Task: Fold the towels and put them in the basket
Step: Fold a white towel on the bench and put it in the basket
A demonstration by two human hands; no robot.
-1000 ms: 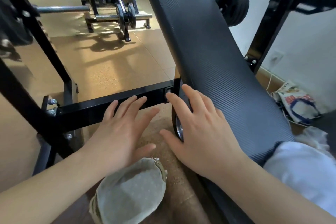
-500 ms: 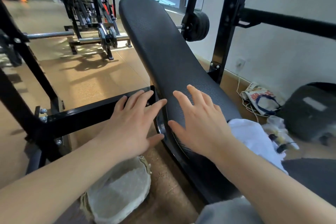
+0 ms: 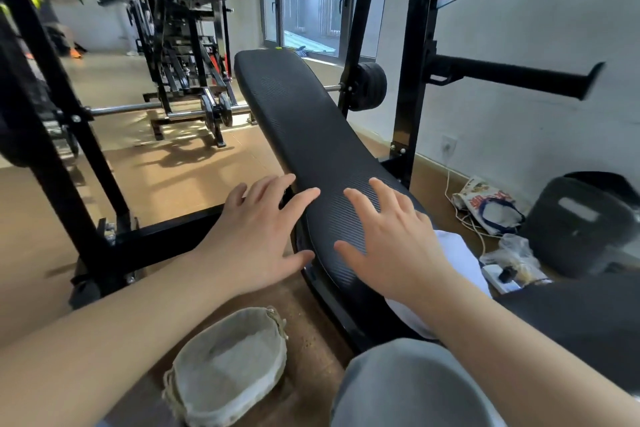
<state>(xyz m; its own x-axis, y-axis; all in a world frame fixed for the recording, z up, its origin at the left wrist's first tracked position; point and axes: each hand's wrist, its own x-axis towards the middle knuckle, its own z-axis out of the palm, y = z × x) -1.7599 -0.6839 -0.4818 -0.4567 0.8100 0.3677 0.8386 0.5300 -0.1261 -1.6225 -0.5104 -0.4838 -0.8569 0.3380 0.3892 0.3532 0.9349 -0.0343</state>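
Note:
A round grey cloth basket (image 3: pixel 228 367) with a frayed rim sits on the floor near my left forearm; nothing shows inside it. A white towel (image 3: pixel 460 260) lies on the near end of the black padded bench (image 3: pixel 311 128), mostly hidden behind my right arm. My left hand (image 3: pixel 256 236) hovers with fingers spread at the bench's left edge, holding nothing. Over the bench pad my right hand (image 3: pixel 391 239) is also spread and holds nothing.
Black rack posts (image 3: pixel 412 87) and a cross bar (image 3: pixel 166 236) flank the bench. A barbell with plates (image 3: pixel 214 111) lies on the tan floor behind. At the right wall lie a printed bag (image 3: pixel 485 204), cables, a dark pad (image 3: pixel 575 225) and small clutter.
The view has tilted up, showing the window and rack. Both hands stay spread and have shifted from the cross bar and bench edge onto the bench pad's near end.

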